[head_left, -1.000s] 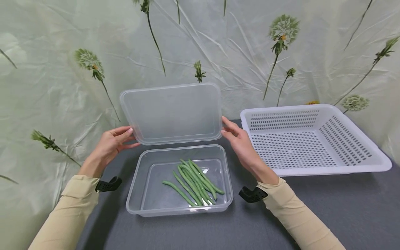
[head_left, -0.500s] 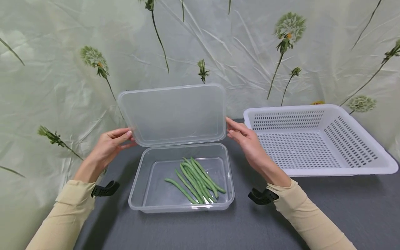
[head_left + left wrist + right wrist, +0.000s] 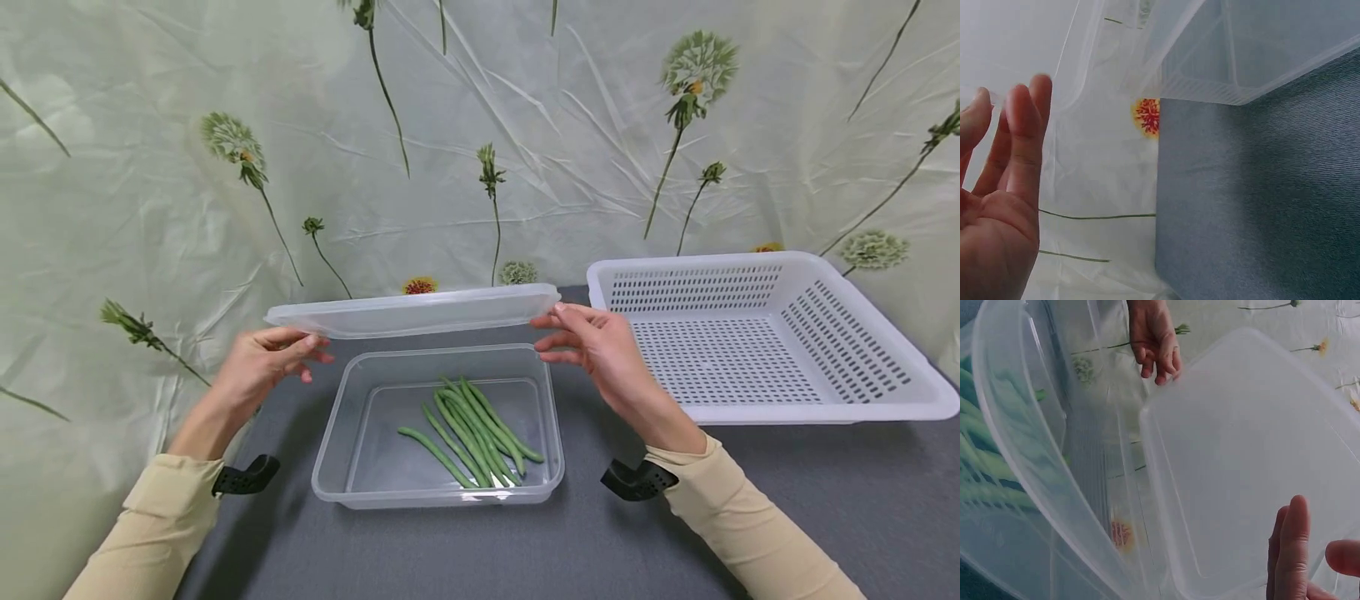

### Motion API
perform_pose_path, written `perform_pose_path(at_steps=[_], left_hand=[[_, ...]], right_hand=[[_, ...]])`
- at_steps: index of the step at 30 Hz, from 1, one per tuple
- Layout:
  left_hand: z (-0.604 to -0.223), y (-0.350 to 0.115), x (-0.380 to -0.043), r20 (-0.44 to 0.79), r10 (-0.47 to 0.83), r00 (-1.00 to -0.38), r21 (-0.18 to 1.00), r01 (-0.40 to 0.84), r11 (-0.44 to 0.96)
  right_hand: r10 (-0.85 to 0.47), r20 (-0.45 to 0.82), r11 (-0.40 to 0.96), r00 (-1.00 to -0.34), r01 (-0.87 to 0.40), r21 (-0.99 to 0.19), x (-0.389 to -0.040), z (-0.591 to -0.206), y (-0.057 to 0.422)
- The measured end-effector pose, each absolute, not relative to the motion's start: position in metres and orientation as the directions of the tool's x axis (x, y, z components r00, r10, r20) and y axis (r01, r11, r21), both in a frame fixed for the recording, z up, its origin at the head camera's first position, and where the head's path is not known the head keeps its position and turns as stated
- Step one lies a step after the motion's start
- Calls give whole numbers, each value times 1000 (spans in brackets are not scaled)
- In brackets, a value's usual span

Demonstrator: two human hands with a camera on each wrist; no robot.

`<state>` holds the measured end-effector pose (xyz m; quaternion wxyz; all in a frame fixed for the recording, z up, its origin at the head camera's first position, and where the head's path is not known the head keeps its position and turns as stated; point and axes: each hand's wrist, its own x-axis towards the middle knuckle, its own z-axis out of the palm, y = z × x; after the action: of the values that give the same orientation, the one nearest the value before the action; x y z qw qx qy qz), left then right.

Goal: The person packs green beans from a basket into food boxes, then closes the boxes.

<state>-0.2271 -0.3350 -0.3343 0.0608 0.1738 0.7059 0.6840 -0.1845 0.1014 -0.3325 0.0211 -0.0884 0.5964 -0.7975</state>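
Note:
A translucent plastic lid [image 3: 412, 313] hangs above the back edge of a clear rectangular container [image 3: 378, 467], nearly edge-on in the head view. My left hand [image 3: 262, 367] pinches its left end between thumb and fingers. At the opposite end, my right hand [image 3: 603, 354] grips it, thumb on top. Several green beans [image 3: 480, 437] lie bunched in the right half of the uncovered container. The right wrist view shows the broad face of the lid [image 3: 1241, 462], with the left hand [image 3: 1155, 340] at its far corner.
A white perforated basket [image 3: 750, 410] stands on the right, close beside my right hand. Dark grey cloth [image 3: 450, 550] covers the table. Behind it hangs a pale sheet [image 3: 465, 92] with a dandelion print.
The lid has tilted from facing me to nearly flat, its top edge dropping. Both hands stay on its ends, the right hand now with thumb on top. The container and beans have not moved.

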Motion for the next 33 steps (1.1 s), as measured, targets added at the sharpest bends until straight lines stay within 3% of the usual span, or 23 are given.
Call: perform_pose_path(at_steps=[6,9,22,33], left_hand=[[-337,-338,-216,89,299,-950,992,110,54],[-337,-340,-212,58,281,-958,994,80,70],[-352,-344,-201,-70,315,-946,930,53,365],[-366,-346,-196,-133,369,-920,931,12,365]], right_hand=[[-141,38,-279,-989,3,-960,-183,-334,103],[-147,54,-183,-988,-27,-983,-178,-336,102],[-230,97,170,-968,-138,-976,-151,-358,99],[-261,92,516,-961,-220,-828,-128,-362,101]])
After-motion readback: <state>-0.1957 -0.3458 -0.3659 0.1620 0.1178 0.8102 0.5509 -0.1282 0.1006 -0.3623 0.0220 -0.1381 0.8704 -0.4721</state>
